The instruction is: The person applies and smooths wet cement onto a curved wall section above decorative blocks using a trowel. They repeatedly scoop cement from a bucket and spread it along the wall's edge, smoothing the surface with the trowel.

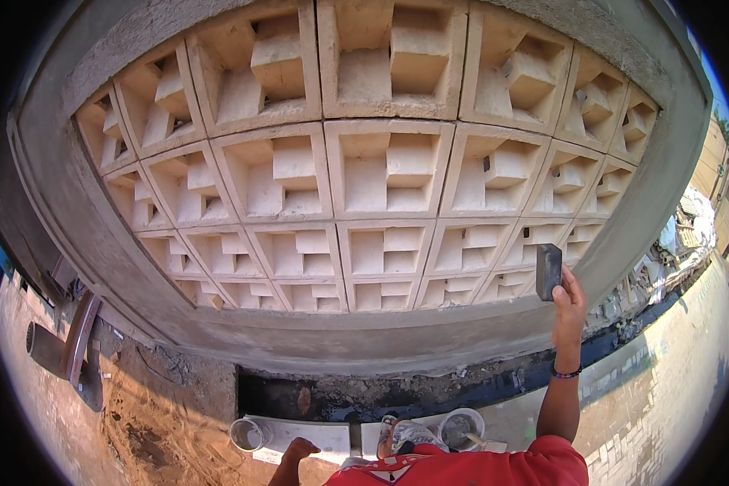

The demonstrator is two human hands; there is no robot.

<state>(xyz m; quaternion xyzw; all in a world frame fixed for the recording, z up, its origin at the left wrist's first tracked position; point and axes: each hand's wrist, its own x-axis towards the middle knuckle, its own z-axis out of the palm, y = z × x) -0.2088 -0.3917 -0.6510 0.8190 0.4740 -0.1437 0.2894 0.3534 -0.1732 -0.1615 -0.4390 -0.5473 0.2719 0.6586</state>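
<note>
My right hand (pixel 571 304) is raised in front of the lower right of a lattice block wall (pixel 390 170). Its fingers are closed round a dark grey rectangular block (pixel 548 271), held upright; I cannot tell its exact kind or whether it touches the wall. The wall is made of cream, square hollow blocks in rows inside a grey plastered frame (pixel 356 332). Low down near a pale slab (pixel 324 437), my left hand (pixel 303 448) hangs close to my body. Its fingers are too small and partly turned away to read.
A dark, wet drain channel (pixel 332 397) runs along the wall's foot. One bucket (pixel 249 436) stands at the left, and another (pixel 462 429) stands at the right. Sandy soil (pixel 154 429) and a pipe piece (pixel 44 347) lie left; rubble (pixel 664 259) lies far right.
</note>
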